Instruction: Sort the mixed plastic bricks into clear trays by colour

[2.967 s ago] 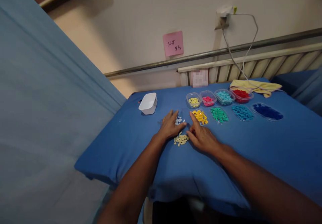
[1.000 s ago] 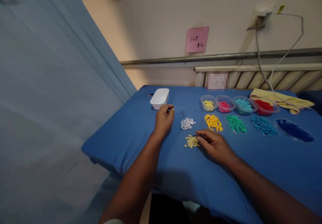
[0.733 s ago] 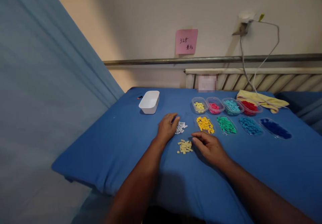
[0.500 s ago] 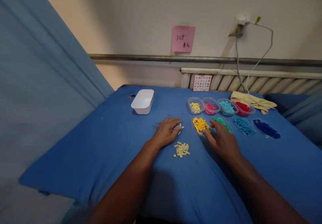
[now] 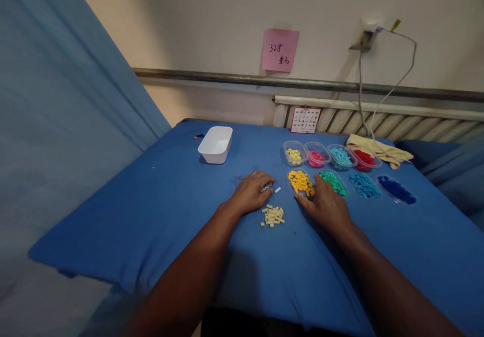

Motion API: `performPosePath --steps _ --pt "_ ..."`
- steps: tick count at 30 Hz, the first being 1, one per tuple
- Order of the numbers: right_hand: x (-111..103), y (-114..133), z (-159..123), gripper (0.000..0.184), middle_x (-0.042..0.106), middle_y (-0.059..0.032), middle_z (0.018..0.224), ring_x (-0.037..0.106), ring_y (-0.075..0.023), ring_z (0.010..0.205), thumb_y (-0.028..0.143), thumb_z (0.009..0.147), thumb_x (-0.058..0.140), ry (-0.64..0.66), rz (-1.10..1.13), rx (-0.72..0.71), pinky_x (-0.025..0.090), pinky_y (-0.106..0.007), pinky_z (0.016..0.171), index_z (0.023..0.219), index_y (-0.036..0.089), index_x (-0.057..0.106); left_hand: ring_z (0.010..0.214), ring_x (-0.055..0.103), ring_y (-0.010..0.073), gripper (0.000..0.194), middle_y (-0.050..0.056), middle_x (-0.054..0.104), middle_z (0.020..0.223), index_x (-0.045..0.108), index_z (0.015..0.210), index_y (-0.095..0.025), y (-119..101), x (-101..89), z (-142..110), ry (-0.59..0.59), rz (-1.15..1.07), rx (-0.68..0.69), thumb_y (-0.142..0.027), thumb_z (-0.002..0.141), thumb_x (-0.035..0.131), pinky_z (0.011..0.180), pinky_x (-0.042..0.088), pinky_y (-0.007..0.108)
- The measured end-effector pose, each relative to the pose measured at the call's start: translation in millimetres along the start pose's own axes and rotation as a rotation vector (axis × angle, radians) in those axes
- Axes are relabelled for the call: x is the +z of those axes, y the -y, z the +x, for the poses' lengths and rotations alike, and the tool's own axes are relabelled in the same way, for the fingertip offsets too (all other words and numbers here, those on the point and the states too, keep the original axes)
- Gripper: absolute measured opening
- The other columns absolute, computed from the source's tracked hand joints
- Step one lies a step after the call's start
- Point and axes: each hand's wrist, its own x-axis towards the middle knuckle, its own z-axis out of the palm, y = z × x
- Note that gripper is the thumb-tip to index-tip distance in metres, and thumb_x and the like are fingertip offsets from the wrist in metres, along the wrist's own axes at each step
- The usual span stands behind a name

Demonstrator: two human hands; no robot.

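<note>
My left hand (image 5: 252, 190) rests on the blue cloth, its fingers curled around several small white-grey bricks (image 5: 266, 186). One loose white brick (image 5: 278, 189) lies just beyond its fingertips. Nearer to me is a loose pile of pale cream bricks (image 5: 273, 216). My right hand (image 5: 327, 203) is at a clear tub of yellow-orange bricks (image 5: 300, 181). Its thumb lies along the tub's near edge and its fingers at the right side, closed on that corner. Part of the rim is hidden by the hand.
A white plastic basin (image 5: 215, 146) stands at the back left. Several clear tubs hold pale yellow (image 5: 294, 156), pink (image 5: 316, 158), light blue (image 5: 341, 157), red (image 5: 363, 159), green (image 5: 333, 182), teal (image 5: 364, 184) and dark blue bricks (image 5: 396, 189). A yellow cloth (image 5: 380, 149) lies behind them, by a radiator (image 5: 340, 120).
My right hand has shifted slightly left, with its thumb now at the yellow tub's near edge. One white brick now lies apart from my left hand's fingertips. The view has tilted a little.
</note>
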Motion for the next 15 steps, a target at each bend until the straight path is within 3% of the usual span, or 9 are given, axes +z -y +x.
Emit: performPosePath --steps 4,8,12,15 --pt "12 -10 -1 0.1 0.066 -0.0264 0.149 0.065 -0.0443 0.139 0.057 0.093 0.081 -0.072 0.15 -0.018 0.057 -0.056 0.11 0.171 0.012 0.039 0.126 0.071 0.0292 0.038 0.012 0.077 0.134 0.077 0.135 -0.018 3 2.1 2 -0.091 -0.206 -0.118 -0.031 0.105 0.057 0.115 0.055 0.047" --pt "16 -14 0 0.105 0.064 -0.0259 0.146 0.063 -0.0443 0.138 0.054 0.083 0.089 -0.132 0.277 -0.069 0.056 -0.058 0.113 0.169 0.012 0.047 0.124 0.074 0.0287 0.045 0.012 0.079 0.135 0.078 0.136 -0.017 10 3.9 6 -0.157 -0.381 -0.256 -0.044 0.108 0.055 0.113 0.057 0.045" --pt "20 -11 1 0.098 0.063 -0.0217 0.14 0.071 -0.0332 0.108 0.051 0.079 0.09 -0.143 0.482 -0.07 0.061 -0.054 0.103 0.164 0.015 0.056 0.127 0.073 0.031 0.052 0.013 0.08 0.135 0.079 0.137 -0.016 18 4.6 9 -0.165 -0.438 -0.278 -0.052 0.108 0.054 0.117 0.055 0.047" --pt "22 -4 1 0.086 0.066 -0.0166 0.131 0.067 -0.0228 0.083 0.05 0.08 0.085 -0.119 0.674 -0.012 0.064 -0.048 0.089 0.156 0.016 0.063 0.126 0.074 0.0315 0.054 0.012 0.081 0.133 0.079 0.136 -0.016 22 5.6 9 -0.156 -0.43 -0.27 -0.055 0.107 0.054 0.117 0.055 0.048"
